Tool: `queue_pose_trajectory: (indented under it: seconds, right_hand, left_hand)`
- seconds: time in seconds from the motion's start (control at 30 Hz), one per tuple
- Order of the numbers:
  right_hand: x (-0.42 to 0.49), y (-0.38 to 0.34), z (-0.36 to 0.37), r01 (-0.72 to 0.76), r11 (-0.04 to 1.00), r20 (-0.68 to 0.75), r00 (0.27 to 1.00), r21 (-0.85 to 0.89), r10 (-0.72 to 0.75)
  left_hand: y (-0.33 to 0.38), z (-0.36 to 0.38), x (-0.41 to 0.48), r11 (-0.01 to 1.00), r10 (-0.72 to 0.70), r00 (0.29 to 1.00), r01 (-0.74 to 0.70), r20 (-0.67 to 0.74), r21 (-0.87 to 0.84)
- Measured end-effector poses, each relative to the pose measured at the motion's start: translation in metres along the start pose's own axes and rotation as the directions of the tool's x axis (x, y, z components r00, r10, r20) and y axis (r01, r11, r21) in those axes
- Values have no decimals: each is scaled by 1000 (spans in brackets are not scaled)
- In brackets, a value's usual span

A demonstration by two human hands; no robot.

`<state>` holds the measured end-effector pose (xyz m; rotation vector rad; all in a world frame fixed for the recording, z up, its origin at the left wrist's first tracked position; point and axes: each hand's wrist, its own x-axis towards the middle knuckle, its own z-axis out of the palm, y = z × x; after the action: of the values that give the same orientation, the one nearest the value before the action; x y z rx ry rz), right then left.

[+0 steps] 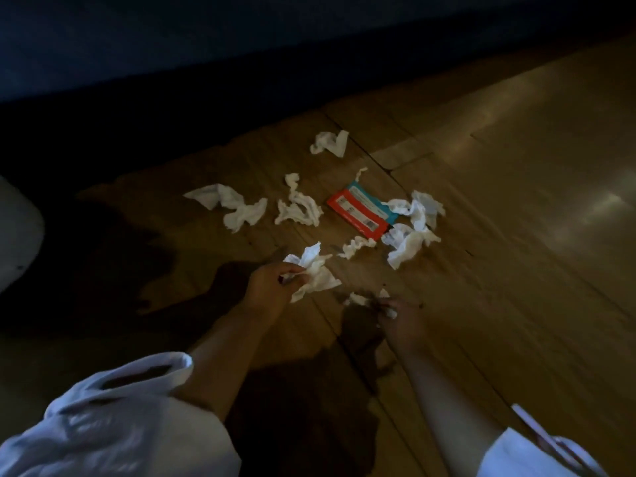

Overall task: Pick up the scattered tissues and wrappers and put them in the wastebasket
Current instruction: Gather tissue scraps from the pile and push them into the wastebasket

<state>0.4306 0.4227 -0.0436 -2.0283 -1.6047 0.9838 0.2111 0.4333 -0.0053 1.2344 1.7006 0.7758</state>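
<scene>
A crumpled white tissue [315, 273] is held just above the wooden floor [516, 166]. The left hand [272, 284] has its fingers curled around it. Beside it, the right hand [401, 321] pinches a small tissue scrap [358, 299] down by the floor. More lie on the floor past the hands: a far tissue [330, 142], a long tissue [230, 206], a twisted tissue [297, 208], a little tissue [356, 246], and a tissue bunch [413, 228] touching a red and blue wrapper [358, 213].

A wrapper [358, 213] is being borne by the wood floor [516, 160], tissues [237, 208] being carried left, right and beyond it.
</scene>
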Motion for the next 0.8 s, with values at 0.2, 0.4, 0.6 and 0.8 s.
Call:
queue_pose_trajectory:
  seconds: [0.2, 0.4, 0.6, 0.8]
  right_hand:
    - [-18, -109, 37, 36, 931, 141, 986, 364, -93]
    - [-58, -216, 67, 90, 847, 286, 918, 524, -275]
    - [-80, -306, 110, 143, 774, 290, 873, 616, -393]
    - [-116, -450, 153, 376, 628, 150, 768, 682, -622]
  left_hand:
    - [23, -103, -36, 1000, -7, 989, 8, -146, 3]
    - [39, -206, -91, 998, -64, 958, 63, -280, -13]
    - [43, -300, -106, 972, 49, 810, -174, -584, -161]
    - [18, -419, -130, 977, 33, 459, -201, -888, -67]
